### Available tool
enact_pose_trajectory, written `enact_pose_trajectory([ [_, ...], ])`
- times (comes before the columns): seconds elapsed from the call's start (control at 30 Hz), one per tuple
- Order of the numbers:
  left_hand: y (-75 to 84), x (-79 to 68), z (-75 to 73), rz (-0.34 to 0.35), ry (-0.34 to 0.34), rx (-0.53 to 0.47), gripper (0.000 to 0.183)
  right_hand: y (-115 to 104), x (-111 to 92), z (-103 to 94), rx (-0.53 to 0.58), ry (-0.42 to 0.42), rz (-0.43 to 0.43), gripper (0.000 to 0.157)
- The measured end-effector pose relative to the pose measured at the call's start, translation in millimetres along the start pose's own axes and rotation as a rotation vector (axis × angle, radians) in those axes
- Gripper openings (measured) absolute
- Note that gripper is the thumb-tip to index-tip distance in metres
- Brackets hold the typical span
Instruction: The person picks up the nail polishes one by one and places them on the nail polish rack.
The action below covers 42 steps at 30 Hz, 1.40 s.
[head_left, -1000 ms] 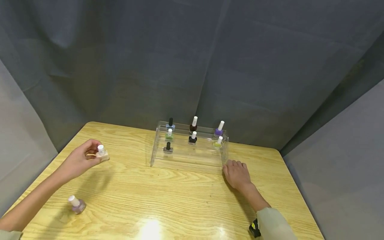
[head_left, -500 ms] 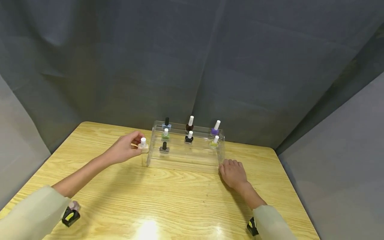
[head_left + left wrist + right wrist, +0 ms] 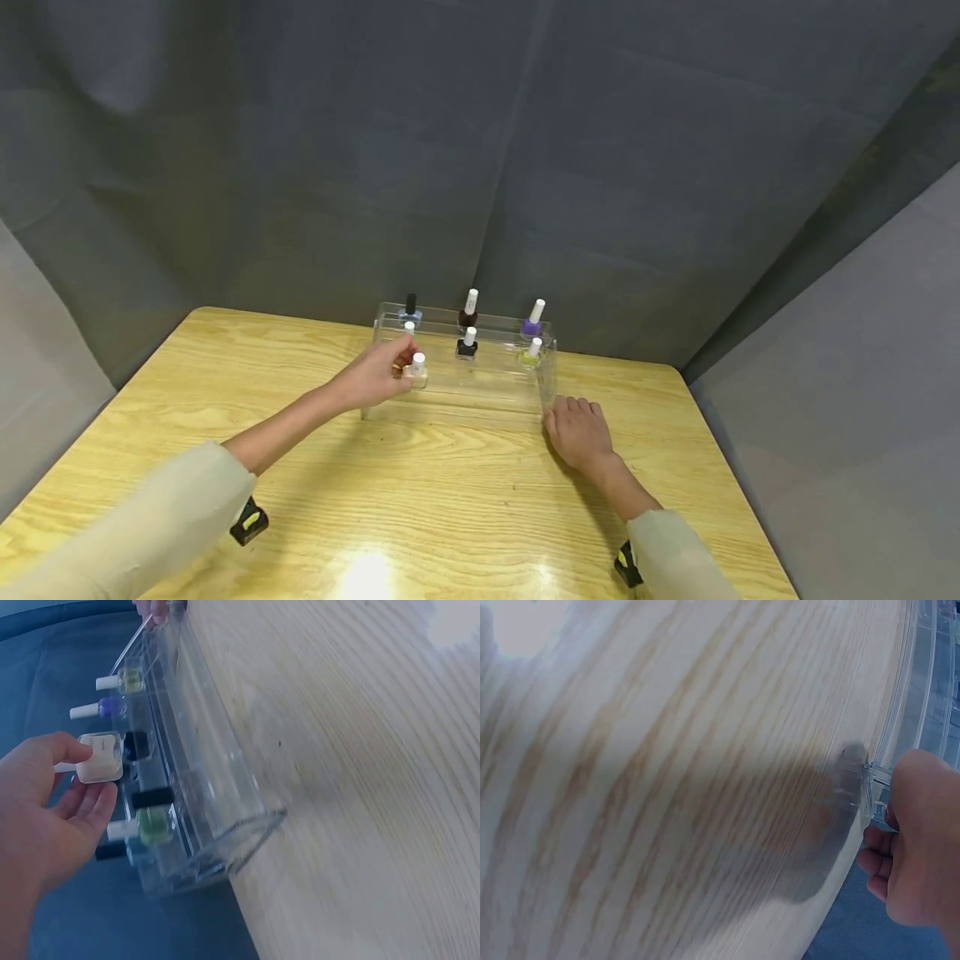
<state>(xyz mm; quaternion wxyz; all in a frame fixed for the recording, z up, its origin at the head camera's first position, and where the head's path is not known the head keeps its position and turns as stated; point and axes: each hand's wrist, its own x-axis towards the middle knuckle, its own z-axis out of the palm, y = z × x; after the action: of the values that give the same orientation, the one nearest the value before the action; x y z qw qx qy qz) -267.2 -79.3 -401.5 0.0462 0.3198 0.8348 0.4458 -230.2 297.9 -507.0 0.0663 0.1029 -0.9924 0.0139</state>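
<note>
My left hand pinches a cream nail polish bottle with a white cap between thumb and fingers. The bottle is upright in the head view, over the left part of a clear stepped display rack. Behind it a green bottle is partly covered by the fingers in the head view. My right hand grips the rack's right front corner, its fingers curled beside the end panel. Whether the held bottle touches the step cannot be told.
On the back step stand a blue bottle, a dark red bottle and a purple bottle. A black bottle and a yellow-green bottle are on the middle step. A dark curtain hangs behind the wooden table.
My left hand has carried the cream bottle rightward from the table's left side to over the rack. The lavender bottle at left is now hidden by the sleeve. My right hand stays at the rack's corner.
</note>
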Motion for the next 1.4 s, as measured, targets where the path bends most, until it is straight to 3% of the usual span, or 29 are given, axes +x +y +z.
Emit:
enact_pose_trajectory([
  [0.27, -3.5, 20.4, 32.3, 0.009, 0.009, 0.018, 0.033, -3.8, -1.5, -0.3, -0.004, 0.022, -0.023, 0.03],
  [0.47, -4.4, 37.0, 50.5, -0.049, 0.043, -0.008, 0.037, -4.5, -2.8, -2.4, -0.012, 0.048, -0.021, 0.031],
  [0.77, -7.9, 53.8, 73.7, -0.06, 0.132, -0.084, 0.039, -2.9, -4.7, -3.2, -0.009, 0.022, 0.008, 0.033],
  [1.03, -12.5, 60.1, 83.7, -0.098, 0.188, -0.1, 0.039, -8.9, -5.9, -5.8, 0.011, 0.029, -0.019, 0.031],
  [1.27, -25.9, 59.4, 90.5, -0.109, 0.179, -0.11, 0.038, -10.1, -4.6, -1.7, 0.006, 0.041, -0.034, 0.031],
  [1.4, -30.9, 57.5, 92.9, -0.132, 0.167, -0.066, 0.038, -10.3, -4.3, 0.4, 0.015, 0.053, -0.042, 0.03],
])
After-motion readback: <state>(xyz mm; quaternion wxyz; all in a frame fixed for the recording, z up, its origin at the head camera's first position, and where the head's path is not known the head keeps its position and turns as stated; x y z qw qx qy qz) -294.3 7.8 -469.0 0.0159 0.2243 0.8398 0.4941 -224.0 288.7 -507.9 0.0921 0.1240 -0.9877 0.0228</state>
